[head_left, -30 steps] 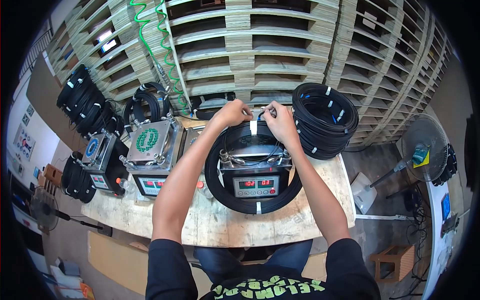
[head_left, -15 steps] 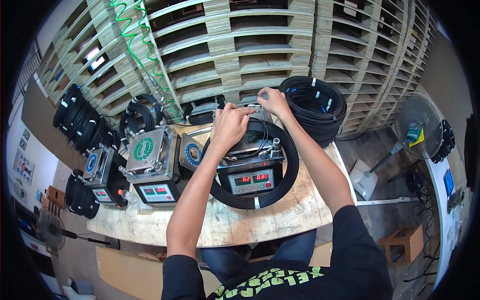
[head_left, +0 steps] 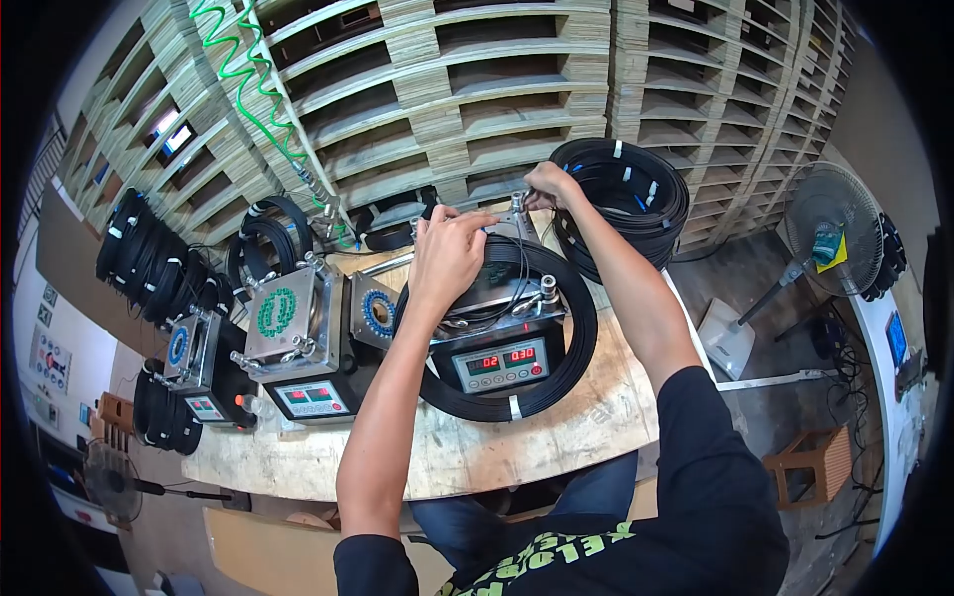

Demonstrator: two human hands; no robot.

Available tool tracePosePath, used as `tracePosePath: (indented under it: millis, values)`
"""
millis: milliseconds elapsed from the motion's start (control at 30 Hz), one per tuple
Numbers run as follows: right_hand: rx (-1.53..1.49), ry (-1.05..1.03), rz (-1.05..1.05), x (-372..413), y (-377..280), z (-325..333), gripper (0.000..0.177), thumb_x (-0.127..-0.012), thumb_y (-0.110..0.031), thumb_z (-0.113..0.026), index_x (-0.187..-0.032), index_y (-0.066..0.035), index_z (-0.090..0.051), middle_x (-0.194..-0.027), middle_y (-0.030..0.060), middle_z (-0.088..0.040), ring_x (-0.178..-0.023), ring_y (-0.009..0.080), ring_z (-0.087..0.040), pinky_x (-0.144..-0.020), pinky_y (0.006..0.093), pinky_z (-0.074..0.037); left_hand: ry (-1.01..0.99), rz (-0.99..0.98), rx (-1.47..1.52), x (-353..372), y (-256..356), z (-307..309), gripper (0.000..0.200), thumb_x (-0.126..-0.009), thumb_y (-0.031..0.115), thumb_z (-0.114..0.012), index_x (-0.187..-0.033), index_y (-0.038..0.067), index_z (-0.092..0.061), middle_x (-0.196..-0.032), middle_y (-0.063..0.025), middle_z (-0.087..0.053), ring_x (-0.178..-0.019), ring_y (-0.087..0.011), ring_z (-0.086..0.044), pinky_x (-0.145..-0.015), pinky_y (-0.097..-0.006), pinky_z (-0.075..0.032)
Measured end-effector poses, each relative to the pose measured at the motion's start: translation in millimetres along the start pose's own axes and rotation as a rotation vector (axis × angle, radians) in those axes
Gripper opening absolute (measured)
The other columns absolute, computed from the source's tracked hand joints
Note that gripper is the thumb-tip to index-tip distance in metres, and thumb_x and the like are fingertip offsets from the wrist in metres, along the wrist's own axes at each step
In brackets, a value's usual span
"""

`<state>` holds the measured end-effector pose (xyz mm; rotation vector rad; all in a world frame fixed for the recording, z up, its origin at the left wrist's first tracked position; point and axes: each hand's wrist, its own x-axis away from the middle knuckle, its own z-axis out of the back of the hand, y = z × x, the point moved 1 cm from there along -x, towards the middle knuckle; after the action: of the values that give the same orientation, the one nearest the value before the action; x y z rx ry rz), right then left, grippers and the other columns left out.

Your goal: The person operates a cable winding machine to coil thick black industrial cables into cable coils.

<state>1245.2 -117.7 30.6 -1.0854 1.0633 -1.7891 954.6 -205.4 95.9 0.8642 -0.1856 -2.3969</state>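
My left hand [head_left: 447,256] lies over the far left part of the top plate on a black polishing machine [head_left: 467,343], its fingers stretched out to the right. At the far right corner of that plate, my right hand [head_left: 550,187] has its fingers curled at a metal corner clamp [head_left: 518,203]. A coil of black cable [head_left: 578,343] hangs around the machine, tied with white tape at the front. Thin black leads run from the coil onto the plate. The red display [head_left: 502,360] reads 02 and 0.30. My left hand and the leads hide part of the plate.
Left on the wooden table [head_left: 497,452] stand two similar machines, one with green connectors [head_left: 276,313], one with blue [head_left: 180,346]. A stack of cable coils [head_left: 626,233] is at right. Wooden pallets [head_left: 447,79] rise behind; a fan [head_left: 830,233] stands right.
My right hand has lowered slightly and closed at the far right corner clamp. My left hand stays on the plate. The view has shifted a little.
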Motion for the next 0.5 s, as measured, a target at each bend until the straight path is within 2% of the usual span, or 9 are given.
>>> tracePosePath:
  millis: [133,167,267,367,467,500]
  values:
    - [-0.283,-0.074,0.199,51.6,5.5,6.1,0.034,-0.100,-0.010,-0.058,-0.132,0.001,-0.056,-0.107,0.0208,-0.065,-0.079,0.0316,-0.075,-0.071,0.0423,-0.067,0.004,0.008,-0.005,0.9,-0.1,-1.9,0.030,-0.094,0.012,-0.058,-0.114,0.015,-0.079,-0.112,-0.0017,-0.077,-0.107,-0.0248,-0.058,-0.095,-0.0405,-0.041]
    - [-0.326,-0.122,0.245,54.5,6.3,7.9,0.041,-0.102,-0.012,-0.060,-0.140,-0.003,-0.051,-0.120,0.0192,-0.059,-0.083,0.0287,-0.074,-0.079,0.0399,-0.066,0.002,0.010,-0.007,0.5,-0.3,-2.1,0.030,-0.094,0.012,-0.058,-0.114,0.015,-0.079,-0.112,-0.0016,-0.077,-0.107,-0.0246,-0.058,-0.096,-0.0405,-0.041]
    - [-0.306,-0.206,0.406,39.3,18.1,12.3,0.038,-0.102,-0.010,-0.059,-0.139,-0.005,-0.054,-0.106,0.0116,-0.064,-0.076,0.0203,-0.070,-0.070,0.0326,-0.062,0.007,0.011,-0.011,1.3,0.3,-2.0,0.030,-0.094,0.012,-0.058,-0.114,0.016,-0.079,-0.113,-0.0014,-0.077,-0.106,-0.0242,-0.059,-0.096,-0.0404,-0.041]
    - [-0.056,-0.160,0.440,24.5,20.1,7.7,0.037,-0.098,-0.023,-0.071,-0.126,0.000,-0.066,-0.086,0.0056,-0.067,-0.070,0.0106,-0.062,-0.061,0.0242,-0.051,0.019,-0.001,-0.013,0.6,-1.1,-2.9,0.030,-0.094,0.012,-0.058,-0.114,0.015,-0.079,-0.112,-0.0016,-0.077,-0.106,-0.0243,-0.059,-0.095,-0.0403,-0.041]
    - [0.250,0.071,0.426,-18.1,33.2,-7.0,0.044,-0.092,-0.040,-0.078,-0.103,0.002,-0.076,-0.071,0.0023,-0.065,-0.061,0.0081,-0.053,-0.055,0.0246,-0.042,0.001,0.020,-0.014,-0.1,0.9,-1.3,0.030,-0.094,0.012,-0.057,-0.114,0.015,-0.079,-0.111,-0.0022,-0.077,-0.105,-0.0243,-0.059,-0.095,-0.0401,-0.041]
    - [0.249,0.128,0.393,-14.6,32.7,-9.0,0.058,-0.086,-0.055,-0.079,-0.085,0.003,-0.078,-0.067,0.0033,-0.064,-0.056,0.0084,-0.050,-0.052,0.0282,-0.041,0.003,0.021,-0.010,0.0,1.4,-0.9,0.030,-0.094,0.012,-0.057,-0.114,0.015,-0.079,-0.111,-0.0024,-0.077,-0.105,-0.0243,-0.059,-0.095,-0.0400,-0.041]
